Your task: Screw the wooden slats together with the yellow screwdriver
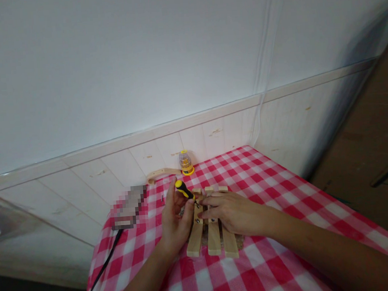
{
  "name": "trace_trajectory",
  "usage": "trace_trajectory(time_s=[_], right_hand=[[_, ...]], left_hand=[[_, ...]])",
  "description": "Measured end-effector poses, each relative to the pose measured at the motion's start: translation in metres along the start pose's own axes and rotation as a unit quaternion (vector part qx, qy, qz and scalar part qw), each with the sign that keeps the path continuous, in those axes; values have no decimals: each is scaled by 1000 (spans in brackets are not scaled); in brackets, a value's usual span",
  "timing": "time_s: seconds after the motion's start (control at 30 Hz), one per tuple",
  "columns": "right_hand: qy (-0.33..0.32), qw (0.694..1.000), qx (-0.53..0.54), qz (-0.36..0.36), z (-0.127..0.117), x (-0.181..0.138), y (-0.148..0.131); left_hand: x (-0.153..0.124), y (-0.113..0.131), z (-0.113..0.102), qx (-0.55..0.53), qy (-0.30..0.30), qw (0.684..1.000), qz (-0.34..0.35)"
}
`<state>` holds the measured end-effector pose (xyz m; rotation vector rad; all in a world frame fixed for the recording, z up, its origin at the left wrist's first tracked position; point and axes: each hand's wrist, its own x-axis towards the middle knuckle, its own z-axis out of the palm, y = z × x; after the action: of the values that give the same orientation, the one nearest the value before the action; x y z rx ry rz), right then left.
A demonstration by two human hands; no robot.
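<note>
Nearest, wooden slats (214, 241) lie on the checked cloth (267, 265). At two o'clock, the right hand (230, 211) spans them; whether it clamps cannot be told. At nine, the left hand (177, 221) grips a screwdriver (185, 190). Beyond, towards eleven, stands a bottle (186, 163).

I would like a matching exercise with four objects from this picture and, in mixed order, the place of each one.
1. Screwdriver with yellow-and-black handle
2. Rounded container with yellow base
3. Curved pale wooden piece
4. Three pale wooden slats

A. Side by side, partly under the right hand
B. Upright, near the white panelled wall
C. Tilted, at the left hand
D. On the far side of the red-and-white checked tablecloth, directly left of item 2

Pairs: 1-C; 2-B; 3-D; 4-A
</note>
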<state>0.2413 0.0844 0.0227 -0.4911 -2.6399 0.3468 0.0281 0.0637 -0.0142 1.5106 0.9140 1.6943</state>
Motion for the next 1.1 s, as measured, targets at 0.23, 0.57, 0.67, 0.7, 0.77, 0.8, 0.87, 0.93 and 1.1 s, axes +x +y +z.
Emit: trace_trajectory(time_s=[0.23, 0.57, 0.67, 0.7, 0.77, 0.8, 0.87, 0.93, 1.1], right_hand=[[-3, 1000, -17, -11, 3, 0, 3], [-7, 1000, -1, 16, -2, 0, -2], [-10, 1000, 0, 11, -1, 0, -1], [-11, 1000, 0, 8, -1, -1, 0], [-14, 1000, -5, 5, 1, -2, 2], [-15, 1000, -7, 5, 1, -2, 2], [-17, 1000, -12, 8, 0, -2, 1], [-21, 1000, -14, 16, -2, -1, -1], [-19, 1000, -5, 18, -1, 0, -1]], left_hand=[[-2, 0, -2, -12, -26, 1000, 6], [-1, 2, 0, -39, 18, 998, 46], [-5, 9, -3, -30, 19, 999, 37], [-7, 11, -4, -27, 13, 999, 38], [-10, 14, -5, -22, 5, 999, 43], [-12, 15, -6, -21, 2, 999, 47], [-14, 16, -6, -21, 0, 999, 48], [-15, 17, -6, -23, -3, 999, 41], [-16, 16, -7, -20, -20, 999, 34]])
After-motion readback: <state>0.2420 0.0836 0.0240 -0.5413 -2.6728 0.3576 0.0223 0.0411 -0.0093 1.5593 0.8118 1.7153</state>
